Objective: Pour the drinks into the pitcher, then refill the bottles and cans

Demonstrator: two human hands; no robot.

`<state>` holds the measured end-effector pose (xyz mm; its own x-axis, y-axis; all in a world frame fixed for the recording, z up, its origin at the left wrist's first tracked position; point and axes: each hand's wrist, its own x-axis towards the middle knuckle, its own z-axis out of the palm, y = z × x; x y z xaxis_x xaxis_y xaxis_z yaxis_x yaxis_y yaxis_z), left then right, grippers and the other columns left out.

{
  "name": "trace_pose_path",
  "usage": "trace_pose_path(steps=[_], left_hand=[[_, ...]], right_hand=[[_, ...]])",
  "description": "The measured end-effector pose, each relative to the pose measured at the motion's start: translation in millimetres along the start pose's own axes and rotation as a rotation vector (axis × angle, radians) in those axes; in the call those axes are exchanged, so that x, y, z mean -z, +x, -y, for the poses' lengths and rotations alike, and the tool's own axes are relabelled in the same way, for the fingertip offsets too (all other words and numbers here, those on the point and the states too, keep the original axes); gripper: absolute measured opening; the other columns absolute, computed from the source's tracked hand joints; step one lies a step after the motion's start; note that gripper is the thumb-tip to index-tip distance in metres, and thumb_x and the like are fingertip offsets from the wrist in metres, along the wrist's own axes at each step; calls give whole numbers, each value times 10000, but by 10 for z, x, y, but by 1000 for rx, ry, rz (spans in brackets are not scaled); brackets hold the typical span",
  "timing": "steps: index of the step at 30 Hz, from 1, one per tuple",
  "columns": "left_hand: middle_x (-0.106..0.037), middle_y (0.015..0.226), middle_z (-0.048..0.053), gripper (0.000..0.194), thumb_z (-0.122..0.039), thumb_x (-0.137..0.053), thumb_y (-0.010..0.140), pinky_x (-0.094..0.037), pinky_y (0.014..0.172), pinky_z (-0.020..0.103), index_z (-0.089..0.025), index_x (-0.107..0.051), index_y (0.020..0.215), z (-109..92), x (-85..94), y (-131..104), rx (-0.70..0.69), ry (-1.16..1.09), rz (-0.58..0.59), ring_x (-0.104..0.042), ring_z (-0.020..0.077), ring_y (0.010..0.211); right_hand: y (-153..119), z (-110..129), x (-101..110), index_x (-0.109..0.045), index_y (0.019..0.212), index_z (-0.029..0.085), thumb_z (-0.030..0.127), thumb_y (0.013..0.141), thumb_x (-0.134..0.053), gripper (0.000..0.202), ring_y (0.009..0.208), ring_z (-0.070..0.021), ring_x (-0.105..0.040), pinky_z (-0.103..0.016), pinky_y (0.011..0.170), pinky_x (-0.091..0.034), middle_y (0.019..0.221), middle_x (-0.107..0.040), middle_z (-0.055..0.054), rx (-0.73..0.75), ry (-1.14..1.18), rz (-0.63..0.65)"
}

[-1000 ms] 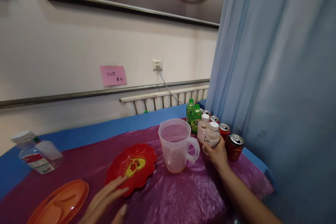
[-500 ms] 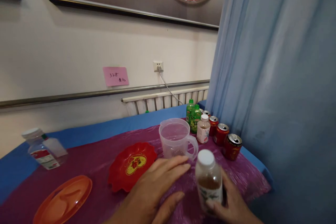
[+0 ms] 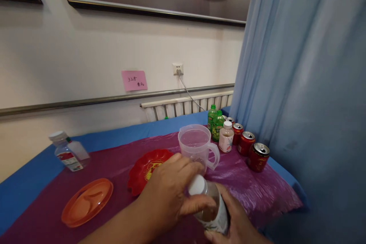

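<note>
Tilted to the left, a clear bottle [image 3: 217, 210] with a pale label and brownish contents is wrapped in my right hand [image 3: 239, 219]. My left hand [image 3: 168, 187] is closed around its white cap [image 3: 197, 185], thumb on the near side and fingers on the far side. Just behind the hands stands a translucent plastic jug [image 3: 194, 141], its handle to the right. My left hand covers part of a red scalloped plate [image 3: 136, 175] with a yellow print.
An orange divided plate [image 3: 85, 204] and a clear, white-capped bottle [image 3: 67, 150] are at the left. Green bottles [image 3: 217, 126], a pink-labelled bottle [image 3: 226, 139] and several red cans [image 3: 259, 158] line the back right. A blue curtain [image 3: 309, 95] hangs on the right.
My right hand has tipped the bottle leftward. My left hand, open earlier, has come over and closed on the cap. The view has shifted slightly, moving the scene rightward.
</note>
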<state>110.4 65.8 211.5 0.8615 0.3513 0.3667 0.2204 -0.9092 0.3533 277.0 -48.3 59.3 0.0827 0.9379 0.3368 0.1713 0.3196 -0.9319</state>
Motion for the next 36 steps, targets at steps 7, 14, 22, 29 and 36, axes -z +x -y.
trace_pose_path(steps=[7,14,22,29,36], left_hand=[[-712,1312,15,375,-365,-572,980,-451,1107,437,-410,-635,1347,-40,214,-119,27,-258,86,-661,248,1191],[-683,1180,39,391,-294,-612,955,-525,950,356,-322,-605,1345,-86,138,8,59,-275,19,-635,203,1071],[-615,869,-4,129,-338,-656,893,-473,698,280,-217,-637,936,-108,43,118,167,-315,-90,-566,146,780],[-651,824,4,255,-396,-739,794,-468,638,248,-192,-692,938,24,86,159,389,-565,-232,-567,131,723],[-786,1013,64,388,-479,-819,703,-578,860,356,-247,-782,1012,371,-134,-397,702,-711,-382,-713,252,933]], right_hand=[[30,-37,-16,-453,1419,268,209,679,-707,784,1186,-288,-643,-392,1004,-517,1344,-649,-80,89,6,-9],[20,-47,-4,-437,1434,261,197,698,-690,781,1154,-291,-663,-403,977,-543,1323,-657,-90,46,-43,-75],[41,-37,13,-474,1431,268,228,699,-726,775,1129,-317,-686,-408,949,-574,1305,-682,-83,96,-283,-231],[-32,-164,54,-502,1415,251,250,681,-762,779,1104,-340,-707,-410,911,-598,1277,-707,-106,88,-396,-310],[216,208,805,-531,1411,277,387,806,-735,648,1024,-314,-733,-403,869,-611,1246,-719,-91,126,-693,-301]])
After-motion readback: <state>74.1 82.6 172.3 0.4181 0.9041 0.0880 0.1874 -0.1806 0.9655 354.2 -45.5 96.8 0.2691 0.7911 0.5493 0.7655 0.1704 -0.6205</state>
